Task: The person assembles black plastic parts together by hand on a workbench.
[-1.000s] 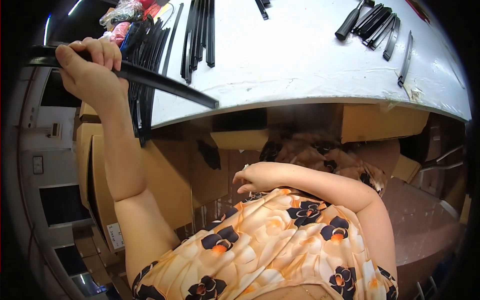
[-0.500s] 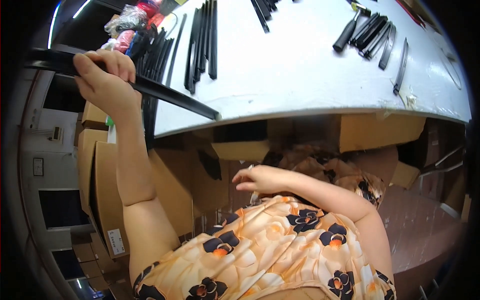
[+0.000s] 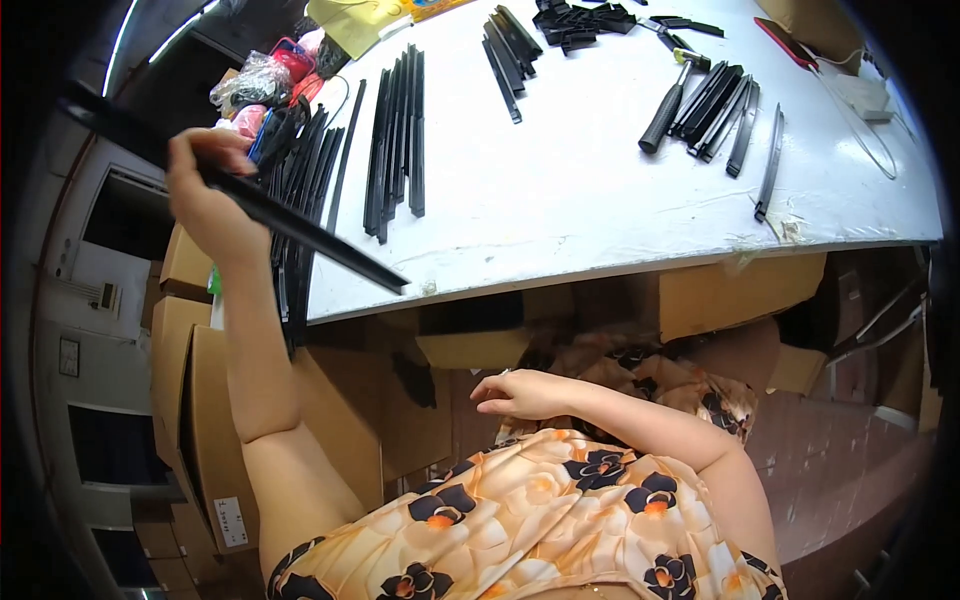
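Note:
My left hand (image 3: 218, 205) is raised at the table's left corner, its fingers wrapped round a long black strip (image 3: 335, 250) with a channel-like profile. The strip slants from the upper left down to the table's near edge, where its tip appears just above the white top; whether it touches is hard to tell. Below the table edge, in front of my body, my right hand (image 3: 530, 394) hangs loosely bent with its fingers apart and nothing visible in it. Beneath the held strip lies a bundle of similar black strips (image 3: 300, 180), partly hidden by it.
On the white table (image 3: 570, 190) lie a row of long black strips (image 3: 395, 145), shorter strips (image 3: 512, 55), small black pieces (image 3: 580, 22), a black-handled hammer (image 3: 662, 118) and curved strips (image 3: 710, 110). Plastic bags (image 3: 255, 85) sit far left. Cardboard boxes (image 3: 240, 400) stand below.
The strip in my left hand now slants more steeply, its near tip shifted left along the table edge. My view has tilted, showing more of the table's far side. My right hand keeps its pose.

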Motion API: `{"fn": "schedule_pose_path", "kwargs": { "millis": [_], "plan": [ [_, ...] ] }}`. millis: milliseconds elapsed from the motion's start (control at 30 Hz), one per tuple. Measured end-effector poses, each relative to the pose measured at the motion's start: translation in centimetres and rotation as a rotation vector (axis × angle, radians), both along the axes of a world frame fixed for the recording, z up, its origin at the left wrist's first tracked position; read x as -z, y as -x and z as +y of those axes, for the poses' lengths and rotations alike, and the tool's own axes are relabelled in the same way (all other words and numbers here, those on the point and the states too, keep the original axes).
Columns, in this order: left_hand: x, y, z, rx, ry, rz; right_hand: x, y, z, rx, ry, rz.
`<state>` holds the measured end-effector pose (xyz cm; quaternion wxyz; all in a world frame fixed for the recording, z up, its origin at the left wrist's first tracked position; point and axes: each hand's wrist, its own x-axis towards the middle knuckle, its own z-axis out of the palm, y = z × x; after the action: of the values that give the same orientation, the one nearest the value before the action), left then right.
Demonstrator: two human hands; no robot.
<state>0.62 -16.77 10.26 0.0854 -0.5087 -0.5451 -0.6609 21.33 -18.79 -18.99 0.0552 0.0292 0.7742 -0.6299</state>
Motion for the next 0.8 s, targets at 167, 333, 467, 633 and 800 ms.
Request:
{"fn": "schedule_pose_path", "kwargs": {
  "millis": [167,333,467,633,800],
  "plan": [
    [-5.1,3.1,2.7,-0.192,-0.424,0.222,0.4,0.0,0.1,0.002,-0.005,0.014],
    [-0.2,7.5,9.6,-0.018,0.043,0.997,0.3,0.4,0.0,-0.011,-0.015,-0.005],
    [10.1,12.7,13.7,0.233,0.667,0.494,1.4,0.8,0.2,0.038,-0.028,0.026],
    [14.7,9.3,16.9,0.025,0.662,1.343,2.3,0.2,0.8,0.063,-0.022,-0.029],
    [16.9,11.8,18.4,-0.037,0.617,1.504,2.4,0.7,0.8,0.009,0.002,-0.082]
  ]
}}
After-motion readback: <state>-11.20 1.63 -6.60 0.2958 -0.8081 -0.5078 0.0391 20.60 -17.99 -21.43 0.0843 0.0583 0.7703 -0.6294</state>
